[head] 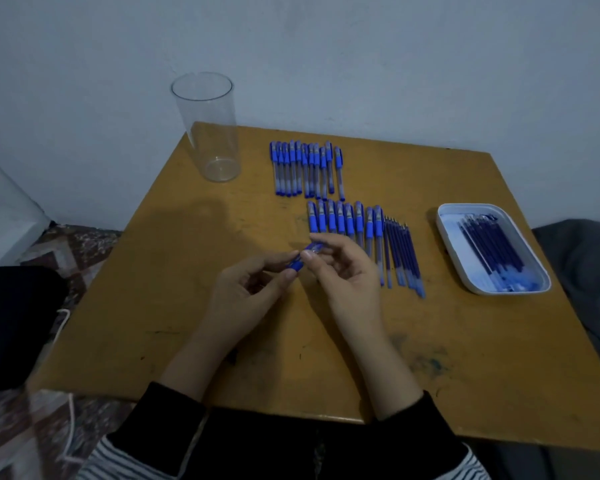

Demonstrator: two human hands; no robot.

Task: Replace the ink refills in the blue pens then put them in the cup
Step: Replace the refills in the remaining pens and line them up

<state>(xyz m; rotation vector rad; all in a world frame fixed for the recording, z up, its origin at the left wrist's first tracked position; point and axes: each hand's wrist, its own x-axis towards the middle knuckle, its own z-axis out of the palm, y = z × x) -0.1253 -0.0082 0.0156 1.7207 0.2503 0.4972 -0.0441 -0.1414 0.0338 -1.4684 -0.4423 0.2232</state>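
Blue pen (307,257), a single one, is held a little above the surface (187,271), between both hands and just in front of the near row (343,220) of pens. In the head view (the only view given) the left hand (246,292) pinches the lower end of it with thumb and forefinger. The right hand (347,275) pinches the upper end with its fingertips, so both hands are closed narrowly on this one pen. I judge the pen to be light and stiff, made of smooth plastic that can slip. It is better to take it at the blue end parts, one in each hand, and twist there. The thin refill inside probably bends easily and should be pulled out straight. Loose refills (402,251) lie touching the right side of the near row, and more lie in the white tray (447,242) further right. A far row (305,168) of pens lies behind, and the clear cup (208,133) stands at the far left corner, well apart, with no pen in it. The caps carry small grey marks, but no writing can be read.
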